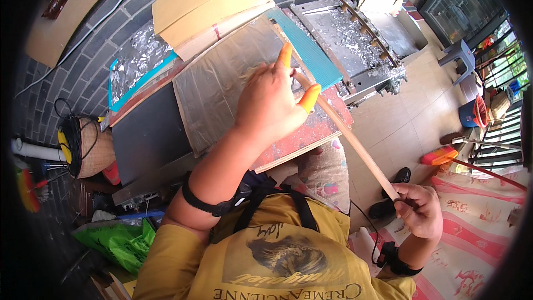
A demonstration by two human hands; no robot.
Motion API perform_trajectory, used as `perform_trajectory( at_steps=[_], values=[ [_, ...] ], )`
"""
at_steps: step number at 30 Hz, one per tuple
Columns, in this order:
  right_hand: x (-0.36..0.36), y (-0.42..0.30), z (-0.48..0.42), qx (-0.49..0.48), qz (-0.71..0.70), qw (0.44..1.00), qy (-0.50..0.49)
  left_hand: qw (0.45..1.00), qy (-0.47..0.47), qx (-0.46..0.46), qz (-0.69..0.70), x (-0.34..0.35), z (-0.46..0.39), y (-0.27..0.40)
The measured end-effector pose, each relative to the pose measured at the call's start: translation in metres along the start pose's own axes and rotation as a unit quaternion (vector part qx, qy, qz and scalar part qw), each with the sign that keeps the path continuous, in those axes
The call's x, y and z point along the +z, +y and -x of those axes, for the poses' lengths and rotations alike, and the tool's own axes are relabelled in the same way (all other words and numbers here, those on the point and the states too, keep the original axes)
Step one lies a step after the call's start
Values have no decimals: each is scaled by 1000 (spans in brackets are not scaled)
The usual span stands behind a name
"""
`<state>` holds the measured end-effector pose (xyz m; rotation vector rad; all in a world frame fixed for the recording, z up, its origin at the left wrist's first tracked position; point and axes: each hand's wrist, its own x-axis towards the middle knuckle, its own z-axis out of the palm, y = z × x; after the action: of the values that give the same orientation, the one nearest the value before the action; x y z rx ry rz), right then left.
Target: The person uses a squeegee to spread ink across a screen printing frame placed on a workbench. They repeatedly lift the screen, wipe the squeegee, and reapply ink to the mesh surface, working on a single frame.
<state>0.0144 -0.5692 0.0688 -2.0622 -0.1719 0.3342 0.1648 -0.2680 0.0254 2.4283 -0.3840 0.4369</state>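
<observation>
A long, thin wooden strip [354, 135] runs slantwise from the worktable down to my right side. My left hand [270, 100], with yellow finger cots on thumb and forefinger, grips its upper end. The contact under that hand is partly hidden. At the strip's lower end, my right hand [418, 208] pinches it between thumb and fingers. Beneath my left hand lies a flat board covered in translucent film [208, 91]. A teal ridged pad [310, 46] is beside the board's right edge. Both rest on a worn red tabletop [287, 148].
Brown card sheets [208, 2] and a teal-edged tray of crumpled foil [141, 54] lie along the brick wall. A metal frame machine [345, 33] strewn with foil scraps stands right. A broom [439, 155], a grey stool [460, 58] and a patterned pink cloth [462, 233] are farther right.
</observation>
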Motion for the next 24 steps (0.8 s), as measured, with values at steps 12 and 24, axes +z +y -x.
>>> perform_trajectory(
  at_steps=[12,24],
  values=[
    [-3,3,9,30,3,999,24,995,33,-89,6,9,-11,-6],
    [-6,7,12,15,18,999,32,987,157,-37,-1,-4,0,-32]
  ],
)
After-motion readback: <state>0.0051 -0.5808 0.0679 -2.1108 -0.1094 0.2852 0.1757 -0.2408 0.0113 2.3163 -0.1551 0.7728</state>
